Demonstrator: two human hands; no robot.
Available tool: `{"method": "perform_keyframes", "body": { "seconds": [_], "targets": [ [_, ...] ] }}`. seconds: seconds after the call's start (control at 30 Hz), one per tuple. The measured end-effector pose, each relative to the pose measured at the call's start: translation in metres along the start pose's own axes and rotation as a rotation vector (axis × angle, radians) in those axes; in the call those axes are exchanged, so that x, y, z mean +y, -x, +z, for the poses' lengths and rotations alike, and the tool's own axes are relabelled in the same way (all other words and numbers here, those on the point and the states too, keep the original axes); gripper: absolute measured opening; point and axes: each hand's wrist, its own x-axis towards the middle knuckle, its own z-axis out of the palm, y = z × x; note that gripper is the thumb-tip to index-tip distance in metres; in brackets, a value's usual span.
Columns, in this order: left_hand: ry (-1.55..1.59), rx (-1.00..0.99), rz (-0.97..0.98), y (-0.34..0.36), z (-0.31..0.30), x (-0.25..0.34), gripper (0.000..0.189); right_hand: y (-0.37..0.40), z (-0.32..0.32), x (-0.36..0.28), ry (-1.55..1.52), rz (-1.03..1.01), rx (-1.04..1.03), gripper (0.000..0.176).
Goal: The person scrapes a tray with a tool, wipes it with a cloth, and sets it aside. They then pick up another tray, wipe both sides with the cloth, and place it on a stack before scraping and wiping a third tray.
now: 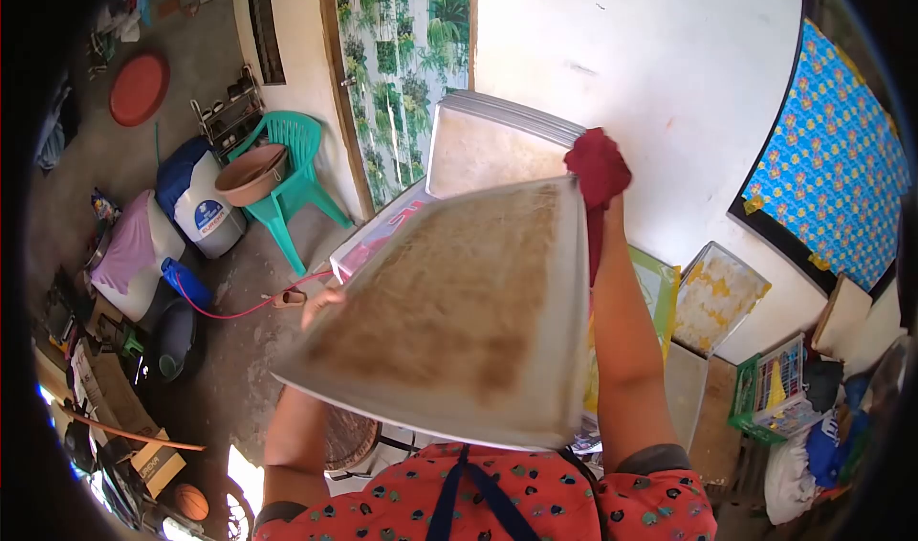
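A large metal baking tray [449, 311] with brown stains over its inner face is held up, tilted, in front of my chest. My left hand [323, 305] grips the tray's left edge, with most of its fingers hidden behind the tray. At the far right corner, my right hand [613, 199] is closed on a dark red cloth [599, 163], which touches the rim and covers the fingers. Behind it, a stack of similar trays [507, 144] leans against the white wall.
A green plastic chair [296, 139] holding a brown basin [253, 175] stands at the left. Another stained tray [719, 297] leans on the wall at the right. A green crate [765, 388] with assorted things sits near it. A pink hose [244, 316] crosses the floor.
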Motion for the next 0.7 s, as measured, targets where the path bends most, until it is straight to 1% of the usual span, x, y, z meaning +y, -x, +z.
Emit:
{"method": "perform_keyframes", "body": {
  "seconds": [0.07, 0.1, 0.17, 0.2, 0.3, 0.37, 0.43, 0.47, 0.5, 0.57, 0.6, 0.63, 0.7],
  "targets": [
    [0.024, -0.037, -0.045, -0.005, -0.029, -0.007, 0.036, 0.0, 0.007, -0.001, 0.064, 0.108, 0.018, 0.04],
    [0.124, -0.298, -0.029, -0.014, -0.034, -0.013, 0.036, 0.0, 0.012, -0.002, 0.099, 0.164, 0.026, 0.039],
    [0.134, 0.005, 0.099, -0.004, 0.038, -0.023, 0.04, -0.002, 0.021, -0.007, 0.167, 0.28, 0.041, 0.038],
    [0.186, -0.038, 0.095, 0.0, 0.055, -0.024, 0.044, -0.005, 0.032, -0.02, 0.45, 0.285, -0.066, 0.039],
    [0.188, -0.037, 0.043, -0.002, 0.049, -0.036, 0.047, -0.027, 0.071, -0.047, 1.299, -0.105, -0.051, 0.033],
    [0.174, -0.088, 0.052, -0.005, 0.051, -0.047, 0.048, -0.039, 0.113, -0.074, 0.924, -0.021, 0.069, 0.035],
    [0.177, -0.12, 0.063, -0.009, 0.049, -0.059, 0.048, -0.044, 0.168, -0.102, 0.517, 0.031, 0.197, 0.032],
    [0.16, -0.116, 0.069, -0.014, 0.04, -0.066, 0.047, -0.045, 0.191, -0.114, 0.388, 0.007, 0.152, 0.031],
    [0.209, -0.129, 0.024, -0.015, 0.038, -0.07, 0.047, -0.048, 0.207, -0.121, 0.259, -0.016, 0.108, 0.029],
    [0.306, -0.155, -0.065, -0.018, 0.038, -0.078, 0.047, -0.073, 0.219, -0.126, 0.169, -0.18, -0.052, 0.027],
    [0.333, -0.177, -0.079, -0.022, 0.033, -0.085, 0.046, -0.08, 0.225, -0.131, 0.184, -0.25, -0.012, 0.027],
    [0.341, -0.166, -0.076, -0.025, 0.027, -0.091, 0.046, -0.064, 0.249, -0.132, 0.131, -0.302, -0.025, 0.026],
    [0.356, -0.14, -0.07, -0.028, 0.02, -0.102, 0.046, -0.067, 0.245, -0.127, 0.217, -0.408, -0.02, 0.025]
  ]
}}
